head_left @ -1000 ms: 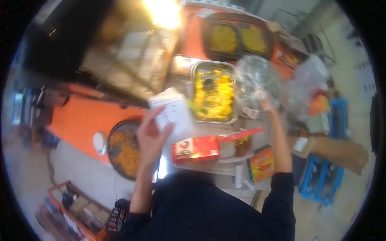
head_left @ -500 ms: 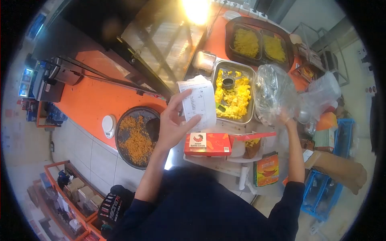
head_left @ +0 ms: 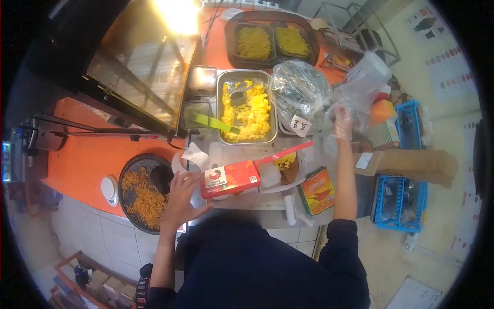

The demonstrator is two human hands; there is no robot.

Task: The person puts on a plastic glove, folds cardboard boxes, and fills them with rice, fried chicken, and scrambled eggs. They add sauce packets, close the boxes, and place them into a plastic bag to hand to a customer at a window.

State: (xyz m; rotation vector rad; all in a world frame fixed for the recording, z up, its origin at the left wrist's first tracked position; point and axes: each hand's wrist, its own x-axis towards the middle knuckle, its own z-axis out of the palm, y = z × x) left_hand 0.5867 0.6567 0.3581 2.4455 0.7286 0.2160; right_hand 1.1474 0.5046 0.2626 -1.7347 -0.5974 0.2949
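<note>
My left hand (head_left: 182,198) is low at the counter's front edge, just left of a closed red food box (head_left: 230,178). It is on a long white receipt (head_left: 194,154), whose curled top stands above my fingers. My right hand (head_left: 342,121), in a clear plastic glove, reaches out to the right. There it touches a heap of clear plastic bags (head_left: 363,85), beside a plastic-covered bowl with a paper tag (head_left: 300,98). How it grips the bags is not visible. An open white box with food and a red lid (head_left: 285,167) lies right of the red box.
A steel tray of yellow food (head_left: 244,108) with green tongs (head_left: 216,123) stands behind the boxes. A round dark pan of orange crumbs (head_left: 141,193) is at the left and a glass case (head_left: 139,67) at the back left. An orange sachet pack (head_left: 316,190), a cardboard box (head_left: 406,165) and blue crates (head_left: 401,203) are at the right.
My left hand has come down with the receipt from in front of the steel tray to beside the red box. My right hand has moved from the covered bowl to the bags.
</note>
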